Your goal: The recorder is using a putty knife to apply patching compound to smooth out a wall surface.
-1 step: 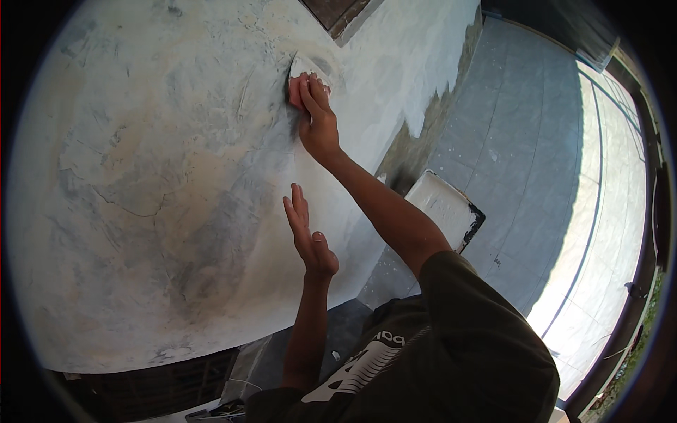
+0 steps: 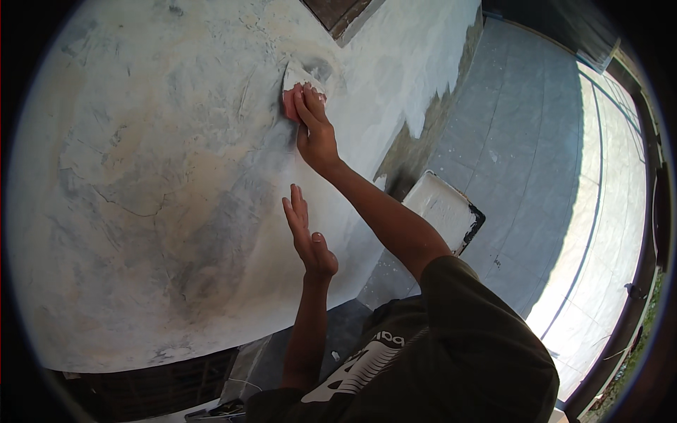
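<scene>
"How is the right hand [image 2: 316, 137] posing?"

"It's reaching up and to the left of the white-coated paint tray [image 2: 437, 204], its forearm slanting down past the tray's left side. The fingers are closing over one putty scraper [image 2: 290, 99], pinkish-red with white smears."

"Where is the scraper sitting?"

"Above and left of the tray, its pale end pointing upward. It's appearing to lie against the plastered wall [image 2: 141, 211]."

"And the left hand [image 2: 307, 243]?"

"That one is standing upright, left of the tray and a little lower, its fingers extending upward. It's gripping nothing; I'm not managing to tell whether it's touching the wall."

"What are you counting?"

"Two hands, one scraper, one tray. One brown panel [image 2: 338, 13] is showing far above and left of the tray, and grey floor tiles [image 2: 522, 162] are spreading to the tray's right."
</scene>
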The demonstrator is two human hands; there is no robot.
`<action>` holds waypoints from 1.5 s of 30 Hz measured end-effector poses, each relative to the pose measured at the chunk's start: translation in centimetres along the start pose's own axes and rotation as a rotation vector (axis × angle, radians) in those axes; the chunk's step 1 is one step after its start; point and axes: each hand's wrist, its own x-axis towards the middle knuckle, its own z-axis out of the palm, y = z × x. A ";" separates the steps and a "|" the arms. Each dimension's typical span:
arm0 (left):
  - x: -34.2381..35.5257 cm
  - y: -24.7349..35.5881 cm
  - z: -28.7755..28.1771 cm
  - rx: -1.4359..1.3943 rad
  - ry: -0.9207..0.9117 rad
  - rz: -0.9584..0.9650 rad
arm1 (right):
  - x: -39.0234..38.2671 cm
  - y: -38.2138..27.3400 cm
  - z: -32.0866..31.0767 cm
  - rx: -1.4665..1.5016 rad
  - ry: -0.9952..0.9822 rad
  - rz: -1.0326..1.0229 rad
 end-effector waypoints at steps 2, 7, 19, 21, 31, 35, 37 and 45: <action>0.0 -0.1 -0.4 0.003 0.013 -0.007 | -4.7 -2.0 -0.7 0.100 -0.144 -0.009; 0.6 0.0 -1.3 0.011 0.042 0.058 | -13.5 -3.7 -5.8 0.245 -0.298 0.231; 0.7 -0.1 -0.9 0.006 0.032 0.047 | -2.7 2.5 -5.0 0.044 0.085 0.211; 0.6 -0.1 -1.0 0.013 0.028 0.043 | -0.9 3.2 -3.7 0.008 0.119 0.167; 5.0 -2.1 -1.5 0.082 -0.111 0.110 | -10.3 0.5 -1.0 -0.021 -0.199 0.016; 5.3 -2.5 -1.7 0.071 -0.119 0.112 | -14.7 -0.7 -4.6 0.198 -0.226 0.337; 4.8 -2.7 -1.8 0.060 -0.118 0.104 | -10.8 -0.4 -5.5 0.153 -0.038 0.417; 3.4 -1.9 -1.6 0.054 -0.094 0.089 | -1.0 2.2 0.1 0.012 0.164 0.176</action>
